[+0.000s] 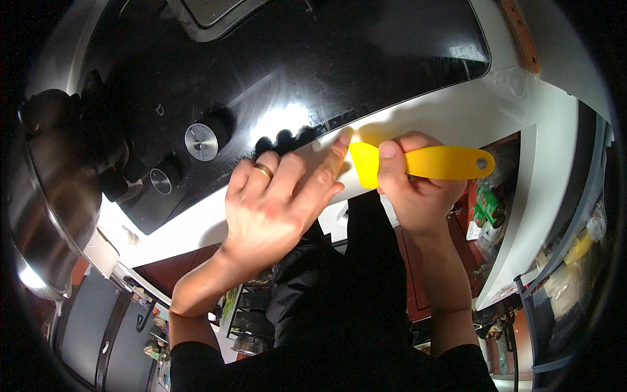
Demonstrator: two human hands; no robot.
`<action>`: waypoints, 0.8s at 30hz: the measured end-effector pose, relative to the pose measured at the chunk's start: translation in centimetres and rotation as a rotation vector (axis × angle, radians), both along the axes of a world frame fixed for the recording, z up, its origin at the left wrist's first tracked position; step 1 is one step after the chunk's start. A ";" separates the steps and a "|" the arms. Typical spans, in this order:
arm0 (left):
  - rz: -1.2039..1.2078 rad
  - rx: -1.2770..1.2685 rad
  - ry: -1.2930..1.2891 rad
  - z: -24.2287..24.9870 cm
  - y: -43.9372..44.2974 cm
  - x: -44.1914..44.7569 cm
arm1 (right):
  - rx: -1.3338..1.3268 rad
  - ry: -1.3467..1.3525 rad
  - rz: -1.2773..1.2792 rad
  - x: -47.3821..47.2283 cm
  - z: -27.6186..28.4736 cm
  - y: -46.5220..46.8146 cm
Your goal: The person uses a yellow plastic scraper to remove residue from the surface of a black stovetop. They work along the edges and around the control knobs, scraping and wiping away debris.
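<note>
A yellow plastic scraper point(441, 162) is pinched in my right hand point(423, 191) above the white countertop point(450, 117), its wide blade pointing left and the end with the hole pointing right. My left hand point(272, 201), with a ring on one finger, is just left of the blade. Its index finger is stretched out near the blade's upper corner; whether it touches the scraper or the countertop I cannot tell. The other fingers are bent by the front edge of a black glass cooktop point(343, 59), and nothing shows in them.
Two round knobs point(201, 142) stand on the cooktop's left part. A large metal pan or lid point(54, 196) is at the far left. A pan support point(210, 19) lies at the top. A brown handle point(521, 36) lies at the upper right. Green cans point(490, 203) are below the counter.
</note>
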State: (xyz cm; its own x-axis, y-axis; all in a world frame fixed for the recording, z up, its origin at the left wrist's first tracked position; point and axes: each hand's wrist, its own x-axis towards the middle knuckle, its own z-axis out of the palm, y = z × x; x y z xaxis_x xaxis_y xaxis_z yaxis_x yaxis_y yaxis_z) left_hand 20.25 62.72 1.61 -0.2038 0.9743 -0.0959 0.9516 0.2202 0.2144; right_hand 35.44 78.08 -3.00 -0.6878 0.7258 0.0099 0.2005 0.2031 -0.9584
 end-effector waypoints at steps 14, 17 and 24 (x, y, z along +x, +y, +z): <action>0.171 -0.054 -0.058 0.3 -2.6 0.1 | -0.079 -0.033 -0.038 0.7 0.0 -0.3; 0.172 -0.033 -0.074 0.3 -2.5 0.2 | -0.093 -0.033 -0.016 0.5 0.3 -0.1; 0.098 -0.068 -0.026 0.2 -0.7 0.2 | -0.027 0.010 0.031 0.7 -0.3 0.2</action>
